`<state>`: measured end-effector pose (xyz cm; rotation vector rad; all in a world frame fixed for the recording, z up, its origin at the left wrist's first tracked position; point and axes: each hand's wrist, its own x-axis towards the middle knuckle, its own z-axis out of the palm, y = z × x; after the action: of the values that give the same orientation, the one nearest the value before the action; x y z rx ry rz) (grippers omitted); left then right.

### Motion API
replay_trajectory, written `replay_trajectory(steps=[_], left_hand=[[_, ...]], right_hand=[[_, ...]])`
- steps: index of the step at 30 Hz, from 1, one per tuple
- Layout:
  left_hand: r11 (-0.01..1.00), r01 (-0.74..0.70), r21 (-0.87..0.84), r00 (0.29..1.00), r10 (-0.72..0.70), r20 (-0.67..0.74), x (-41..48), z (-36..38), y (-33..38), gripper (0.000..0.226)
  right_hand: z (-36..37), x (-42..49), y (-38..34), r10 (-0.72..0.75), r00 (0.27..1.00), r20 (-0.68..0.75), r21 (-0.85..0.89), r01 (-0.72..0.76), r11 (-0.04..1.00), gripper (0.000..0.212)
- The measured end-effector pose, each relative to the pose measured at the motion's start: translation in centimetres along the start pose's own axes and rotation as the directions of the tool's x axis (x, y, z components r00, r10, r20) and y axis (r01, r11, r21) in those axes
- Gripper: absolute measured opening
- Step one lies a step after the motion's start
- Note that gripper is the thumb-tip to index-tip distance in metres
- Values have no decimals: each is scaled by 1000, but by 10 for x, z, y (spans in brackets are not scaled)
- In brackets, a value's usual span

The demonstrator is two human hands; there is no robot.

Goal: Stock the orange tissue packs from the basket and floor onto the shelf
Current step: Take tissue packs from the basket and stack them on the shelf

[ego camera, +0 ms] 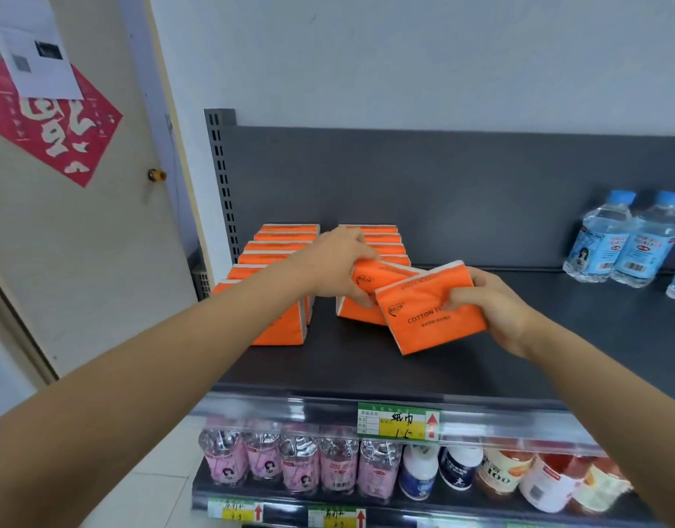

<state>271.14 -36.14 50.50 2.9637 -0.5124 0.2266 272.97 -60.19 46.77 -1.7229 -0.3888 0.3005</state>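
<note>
Two rows of orange tissue packs stand upright on the dark top shelf (480, 360): a left row (278, 329) and a right row (381, 240). My left hand (336, 266) grips the front pack of the right row (370, 283), which tilts forward. My right hand (496, 310) pinches another orange tissue pack (423, 322) by its right edge and holds it tilted just in front of that row, above the shelf. The basket and the floor packs are out of view.
Clear water bottles with blue caps (625, 242) stand at the shelf's right end. The shelf below holds pink-labelled bottles (298, 459) and other drinks (458, 470). A door (80, 222) with a red poster is at the left. A price tag (399, 421) sits on the shelf edge.
</note>
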Motion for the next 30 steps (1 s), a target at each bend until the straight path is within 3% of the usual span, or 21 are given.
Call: replay_trajectory(steps=[3,8,13,17,21,25,27,30], left_hand=[[983,26,184,999,-22,-26,-4,-1,-1,80],[999,41,24,998,-42,54,-12,-2,-7,71],[997,78,-17,992,-76,102,-17,-5,-13,70],[996,74,41,981,-80,175,-21,-8,-11,79],[963,24,267,977,-79,198,-25,-8,-2,76],[899,9,437,986,-82,149,-28,-4,13,64],[890,28,455,986,-99,132,-31,-3,17,64],[913,76,401,983,-135,121,-37,-3,21,63]], right_hand=[[1,-1,5,49,998,-36,7,-49,999,49],[3,-1,21,115,982,-149,-26,-120,992,78],[28,1,9,148,983,-109,-59,-155,986,88],[61,3,3,97,983,-156,-166,-123,978,109],[84,-2,-2,-21,968,-252,-320,-63,945,99],[94,-8,-7,-96,974,-205,-618,-53,784,102],[92,-11,-14,-94,983,-157,-794,-69,604,101],[83,-14,-29,-178,983,-33,-961,17,276,89]])
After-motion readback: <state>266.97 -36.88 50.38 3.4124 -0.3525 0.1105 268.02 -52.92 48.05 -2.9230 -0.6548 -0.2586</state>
